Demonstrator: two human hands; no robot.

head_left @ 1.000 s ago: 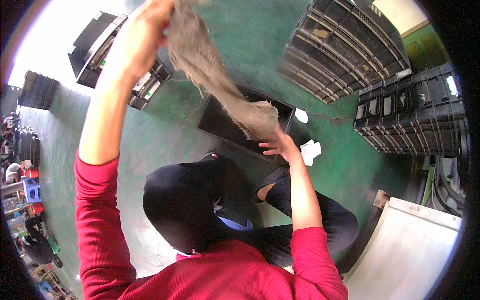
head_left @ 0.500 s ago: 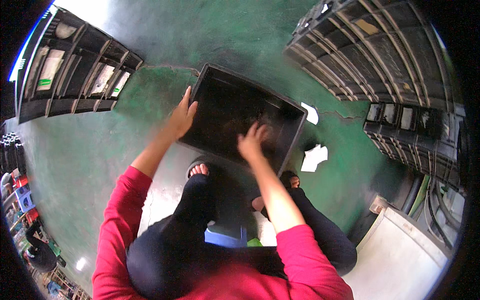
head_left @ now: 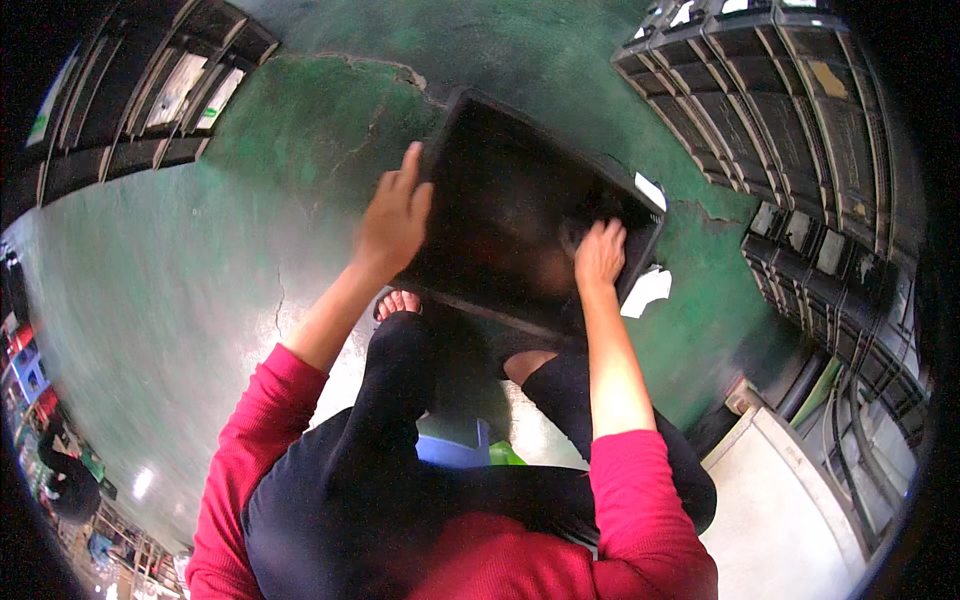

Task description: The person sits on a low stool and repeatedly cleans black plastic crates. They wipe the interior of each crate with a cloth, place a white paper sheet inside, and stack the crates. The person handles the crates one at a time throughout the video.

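Note:
A shallow black plastic crate (head_left: 500, 215) is tilted in front of my knees, its hollow side facing me. My left hand (head_left: 393, 222) grips the crate's left wall, fingers stretched along the outside and thumb at the rim. Inside the crate, close to its right end, my right hand (head_left: 601, 255) has its fingers bent down toward the bottom. A dark blurred patch lies beside those fingers; whether it is a held thing or shadow I cannot make out.
Stacked black crates stand at the left (head_left: 150, 100) and the right (head_left: 770, 110). White paper scraps (head_left: 647, 291) lie on the green floor (head_left: 310, 180) beside the crate. A white panel (head_left: 785, 490) is at lower right, and a blue stool (head_left: 452, 447) shows beneath me.
My right hand has swept right across the crate's inside, toward its right end. The crate and my left hand have shifted slightly right, and my view has turned a little.

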